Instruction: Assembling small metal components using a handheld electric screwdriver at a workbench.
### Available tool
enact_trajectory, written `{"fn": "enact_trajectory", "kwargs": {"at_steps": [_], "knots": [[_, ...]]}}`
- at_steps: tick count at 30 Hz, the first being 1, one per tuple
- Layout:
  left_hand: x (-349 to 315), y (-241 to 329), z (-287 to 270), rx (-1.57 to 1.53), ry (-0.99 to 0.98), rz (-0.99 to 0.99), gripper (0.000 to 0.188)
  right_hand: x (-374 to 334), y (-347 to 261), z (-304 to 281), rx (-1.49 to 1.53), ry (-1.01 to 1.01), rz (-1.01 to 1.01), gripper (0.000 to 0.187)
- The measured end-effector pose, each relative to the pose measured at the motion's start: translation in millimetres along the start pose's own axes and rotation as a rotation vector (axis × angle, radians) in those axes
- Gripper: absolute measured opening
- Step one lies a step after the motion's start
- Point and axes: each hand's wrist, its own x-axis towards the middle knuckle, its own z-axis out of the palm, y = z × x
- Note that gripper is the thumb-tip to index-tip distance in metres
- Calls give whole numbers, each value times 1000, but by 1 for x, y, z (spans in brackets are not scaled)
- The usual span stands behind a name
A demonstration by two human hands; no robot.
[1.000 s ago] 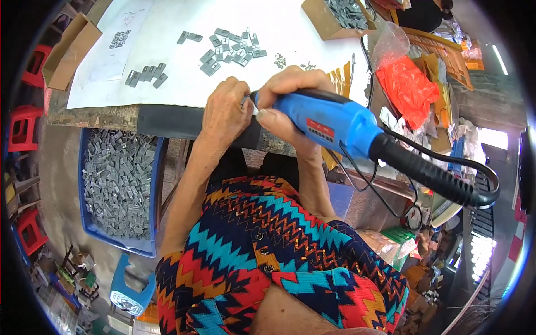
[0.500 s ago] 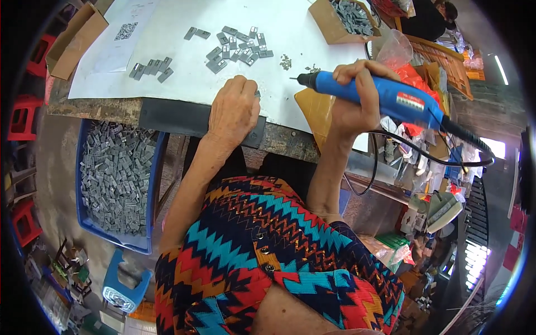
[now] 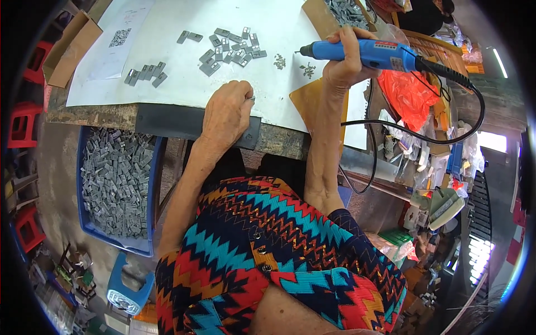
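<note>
My right hand [image 3: 347,62] is wrapped round a blue electric screwdriver [image 3: 371,52]. Its thin tip points left, close to two small heaps of screws [image 3: 280,61] on the white paper. At the table's near edge my left hand [image 3: 228,110] is closed. A sliver of a small grey part [image 3: 253,99] shows at its fingertips, and the rest of that part is hidden. Beyond my left hand lies a loose cluster of small grey rectangular parts [image 3: 210,68]. A smaller group of the same parts [image 3: 149,72] sits farther left.
An open carton of grey parts [image 3: 312,12] stands at the far right of the table, another carton [image 3: 71,47] at the far left. Below the table's left side is a blue crate [image 3: 115,241] heaped with grey parts. The screwdriver's black cable [image 3: 410,128] loops over the right side.
My right hand has raised the screwdriver away from me and slightly left, baring a second screw heap. My left hand stays near the edge, shifted a little, still closed.
</note>
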Motion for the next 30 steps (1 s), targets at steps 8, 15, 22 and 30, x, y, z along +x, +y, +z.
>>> {"fn": "enact_trajectory", "kwargs": {"at_steps": [8, 15, 22, 30], "knots": [[-3, -2, -3, 2, 56, 42, 11, -2, 6, 0, 49, 45, 23, 20], [-8, 0, -28, -153, 203, -86, 15, -3, -24, -8, 138, -46, 89, 32], [-5, -42, -73, 99, 385, -213, 10, -27, -53, 1, 274, -69, 195, 20], [-5, -39, -63, 290, 398, 31, 13, -50, -69, 19, 406, -234, 246, 21]]}}
